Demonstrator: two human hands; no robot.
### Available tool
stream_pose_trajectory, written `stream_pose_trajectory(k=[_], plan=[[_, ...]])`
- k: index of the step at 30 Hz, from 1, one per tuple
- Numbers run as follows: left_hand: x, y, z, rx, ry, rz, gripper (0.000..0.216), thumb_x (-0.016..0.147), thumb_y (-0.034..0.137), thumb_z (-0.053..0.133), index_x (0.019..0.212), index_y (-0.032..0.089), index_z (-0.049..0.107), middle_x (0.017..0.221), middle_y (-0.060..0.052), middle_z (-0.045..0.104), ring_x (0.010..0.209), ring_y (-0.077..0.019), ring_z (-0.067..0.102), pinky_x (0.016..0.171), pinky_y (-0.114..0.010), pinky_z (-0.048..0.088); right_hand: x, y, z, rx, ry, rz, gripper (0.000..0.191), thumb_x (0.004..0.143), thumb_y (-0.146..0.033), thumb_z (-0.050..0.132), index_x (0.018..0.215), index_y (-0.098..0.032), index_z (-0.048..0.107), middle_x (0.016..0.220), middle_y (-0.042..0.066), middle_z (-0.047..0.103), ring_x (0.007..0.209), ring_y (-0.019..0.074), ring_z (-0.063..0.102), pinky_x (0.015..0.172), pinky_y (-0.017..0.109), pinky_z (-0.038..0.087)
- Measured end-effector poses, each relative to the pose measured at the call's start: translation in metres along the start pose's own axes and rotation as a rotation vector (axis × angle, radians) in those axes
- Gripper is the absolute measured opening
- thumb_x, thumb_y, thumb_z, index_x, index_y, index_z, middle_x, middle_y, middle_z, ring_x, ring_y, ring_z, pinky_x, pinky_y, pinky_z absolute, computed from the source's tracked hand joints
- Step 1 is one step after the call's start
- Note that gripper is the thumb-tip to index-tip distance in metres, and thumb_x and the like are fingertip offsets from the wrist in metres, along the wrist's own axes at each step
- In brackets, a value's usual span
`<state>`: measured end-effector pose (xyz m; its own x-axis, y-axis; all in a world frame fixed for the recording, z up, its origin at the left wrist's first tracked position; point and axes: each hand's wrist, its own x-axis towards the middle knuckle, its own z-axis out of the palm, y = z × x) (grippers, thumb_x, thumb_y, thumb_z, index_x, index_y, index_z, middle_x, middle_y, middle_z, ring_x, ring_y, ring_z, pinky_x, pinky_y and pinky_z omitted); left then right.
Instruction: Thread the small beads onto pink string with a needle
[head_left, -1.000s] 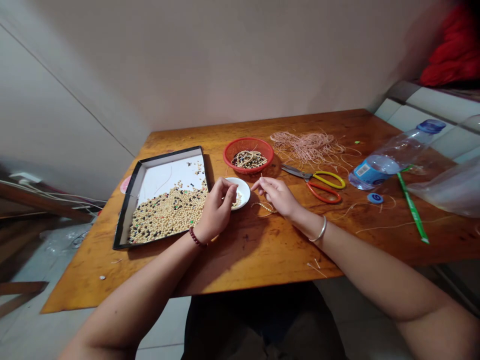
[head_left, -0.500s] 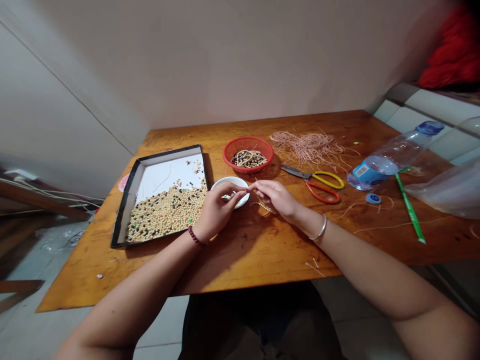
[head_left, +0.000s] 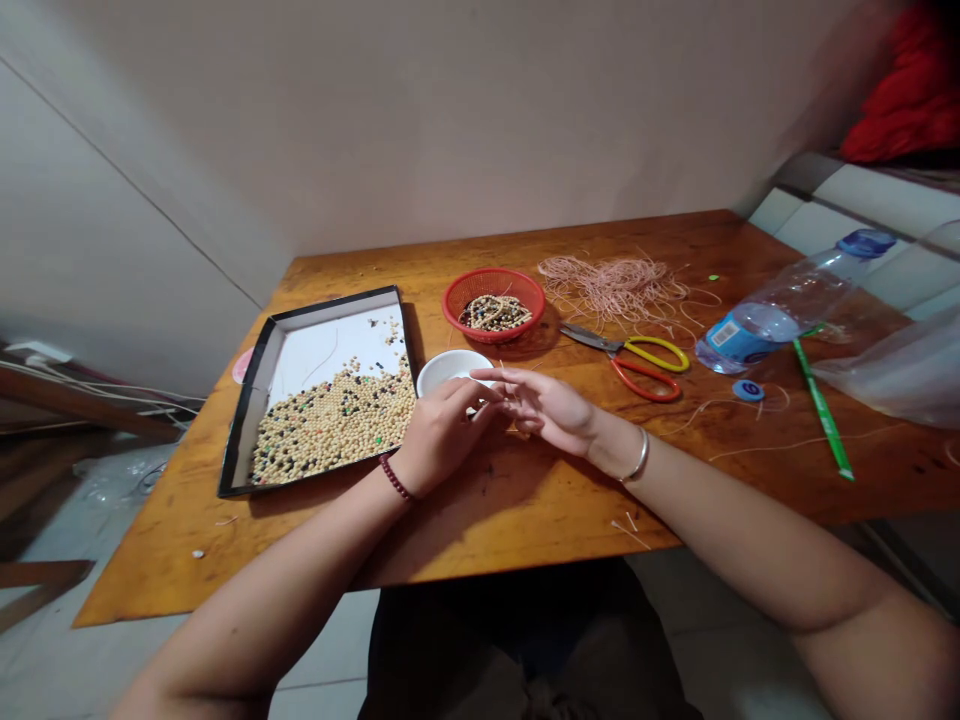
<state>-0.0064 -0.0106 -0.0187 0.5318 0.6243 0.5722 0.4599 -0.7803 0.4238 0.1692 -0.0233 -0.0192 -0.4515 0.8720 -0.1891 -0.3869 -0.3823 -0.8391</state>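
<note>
My left hand (head_left: 446, 425) and my right hand (head_left: 551, 410) meet over the table, just in front of a white bowl (head_left: 450, 368). The left fingers are pinched together at the right fingertips; what is in them is too small to make out. My right hand is turned palm inward, its index finger stretched out and its other fingers curled round a thin string of beads, mostly hidden now. To the left of the hands lies a black-edged tray (head_left: 241, 415) holding many cream, black and green beads (head_left: 330, 430).
Behind the bowl stands a red basket (head_left: 493, 330) with beaded strings. Right of it are a pile of pink cord (head_left: 611, 285), scissors (head_left: 626, 355), a water bottle (head_left: 787, 310), its blue cap (head_left: 748, 390), a green strip (head_left: 823, 415) and a clear bag (head_left: 885, 375).
My left hand has moved slightly right and down, closer to the right one. The right fingers have opened out and reach further left; the hanging beads are now largely covered.
</note>
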Motion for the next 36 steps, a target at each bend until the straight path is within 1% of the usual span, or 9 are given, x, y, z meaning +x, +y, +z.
stream_pose_trajectory(k=[4, 14, 17, 21, 26, 28, 30, 33, 36], plan=[[-0.002, -0.002, 0.004, 0.092, -0.001, 0.051, 0.007, 0.089, 0.024, 0.056, 0.086, 0.018, 0.061, 0.086, -0.005, 0.068, 0.067, -0.0121, 0.062, 0.064, -0.025, 0.05, 0.0, 0.003, 0.002, -0.04, 0.024, -0.015, 0.032, 0.085, -0.035, 0.049, 0.109, -0.025, 0.067, 0.072, -0.002, 0.048, 0.05, 0.0075, 0.027, 0.039, 0.019, 0.012], [-0.007, 0.0, 0.009, 0.116, 0.134, 0.028, 0.012, 0.085, 0.026, 0.062, 0.079, 0.018, 0.056, 0.072, 0.0, 0.066, 0.058, -0.0095, 0.059, 0.056, -0.021, 0.048, -0.005, 0.003, 0.009, -0.021, -0.002, -0.025, 0.031, 0.086, -0.034, 0.049, 0.109, -0.022, 0.066, 0.07, -0.001, 0.052, 0.051, 0.0074, 0.032, 0.04, 0.018, 0.017], [-0.006, 0.001, 0.009, 0.008, 0.17, -0.065, 0.015, 0.083, 0.029, 0.066, 0.079, 0.018, 0.057, 0.071, 0.002, 0.065, 0.055, -0.0075, 0.058, 0.053, -0.019, 0.048, -0.002, 0.003, 0.007, 0.025, 0.018, -0.011, 0.03, 0.086, -0.034, 0.047, 0.106, -0.022, 0.066, 0.069, -0.002, 0.05, 0.047, 0.0066, 0.027, 0.038, 0.019, 0.011], [-0.003, 0.001, 0.009, -0.152, 0.216, -0.236, 0.018, 0.081, 0.031, 0.068, 0.077, 0.017, 0.057, 0.074, 0.001, 0.065, 0.063, -0.0086, 0.062, 0.057, -0.019, 0.053, 0.002, 0.003, 0.004, 0.06, 0.084, -0.047, 0.023, 0.082, -0.035, 0.052, 0.095, -0.02, 0.063, 0.067, -0.005, 0.047, 0.044, 0.0055, 0.019, 0.037, 0.019, 0.008], [0.0, -0.001, 0.009, -0.219, 0.239, -0.317, 0.02, 0.079, 0.03, 0.069, 0.078, 0.017, 0.055, 0.075, 0.001, 0.064, 0.067, -0.0101, 0.064, 0.055, -0.019, 0.055, 0.002, 0.003, 0.006, -0.006, 0.203, -0.112, 0.021, 0.075, -0.035, 0.064, 0.084, -0.017, 0.057, 0.057, -0.009, 0.035, 0.043, 0.0039, 0.018, 0.038, 0.018, 0.007], [0.001, -0.002, 0.009, -0.233, 0.247, -0.335, 0.022, 0.078, 0.03, 0.071, 0.081, 0.017, 0.054, 0.076, 0.001, 0.064, 0.069, -0.0108, 0.066, 0.054, -0.018, 0.055, 0.002, 0.005, 0.008, -0.089, 0.242, -0.143, 0.022, 0.074, -0.036, 0.065, 0.083, -0.017, 0.057, 0.054, -0.01, 0.034, 0.043, 0.0043, 0.021, 0.039, 0.018, 0.011], [0.001, -0.002, 0.009, -0.244, 0.26, -0.354, 0.025, 0.076, 0.03, 0.073, 0.084, 0.018, 0.053, 0.077, 0.001, 0.064, 0.072, -0.0116, 0.067, 0.054, -0.018, 0.055, 0.004, 0.007, 0.007, -0.201, 0.293, -0.238, 0.022, 0.073, -0.037, 0.066, 0.08, -0.017, 0.058, 0.057, -0.007, 0.043, 0.046, 0.0054, 0.031, 0.042, 0.018, 0.022], [0.001, -0.002, 0.009, -0.246, 0.266, -0.371, 0.027, 0.076, 0.03, 0.073, 0.085, 0.018, 0.051, 0.078, 0.001, 0.064, 0.073, -0.0123, 0.068, 0.052, -0.017, 0.053, 0.007, 0.01, 0.005, -0.379, 0.344, -0.416, 0.022, 0.073, -0.037, 0.067, 0.077, -0.016, 0.061, 0.071, -0.001, 0.058, 0.064, 0.0103, 0.049, 0.059, 0.023, 0.039], [0.001, -0.002, 0.009, -0.237, 0.259, -0.369, 0.027, 0.076, 0.031, 0.073, 0.086, 0.018, 0.05, 0.078, 0.001, 0.064, 0.072, -0.0123, 0.068, 0.051, -0.016, 0.052, 0.009, 0.013, 0.002, -0.503, 0.36, -0.5, 0.022, 0.076, -0.037, 0.065, 0.08, -0.016, 0.063, 0.075, 0.001, 0.06, 0.069, 0.0128, 0.052, 0.066, 0.026, 0.042]])
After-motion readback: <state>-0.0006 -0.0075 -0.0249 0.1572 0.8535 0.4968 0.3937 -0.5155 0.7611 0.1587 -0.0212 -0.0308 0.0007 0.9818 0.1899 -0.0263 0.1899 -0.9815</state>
